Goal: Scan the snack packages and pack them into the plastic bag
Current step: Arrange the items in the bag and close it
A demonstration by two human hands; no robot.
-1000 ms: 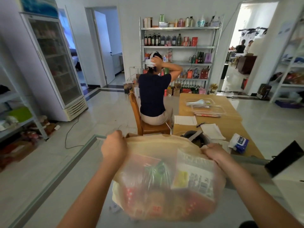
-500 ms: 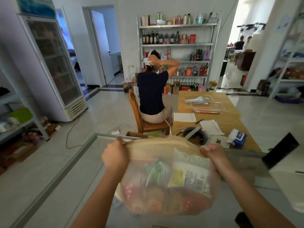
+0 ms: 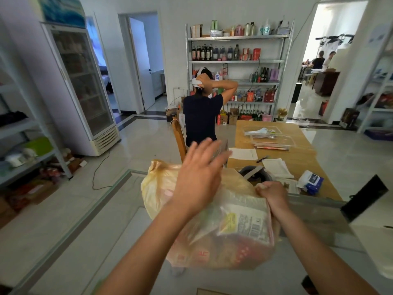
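Note:
A translucent yellowish plastic bag (image 3: 157, 188) full of snack packages sits on the glass counter (image 3: 89, 241) in front of me. Through its side a white package with a barcode (image 3: 246, 222) and red packages (image 3: 240, 252) show. My right hand (image 3: 273, 193) grips the bag's top edge on the right. My left hand (image 3: 200, 177) is raised above the bag with fingers spread, holding nothing; its left handle stands loose beside it.
Beyond the counter a person (image 3: 202, 120) sits on a wooden chair, back to me. A wooden table (image 3: 297, 158) at right carries papers, clear trays and a tissue pack (image 3: 311, 180). A dark screen (image 3: 365, 198) stands at the counter's right. A fridge (image 3: 83, 88) stands at left.
My left hand has let go of the bag's left handle and risen with fingers spread. My right hand still grips the right side. The bag now slumps to the left.

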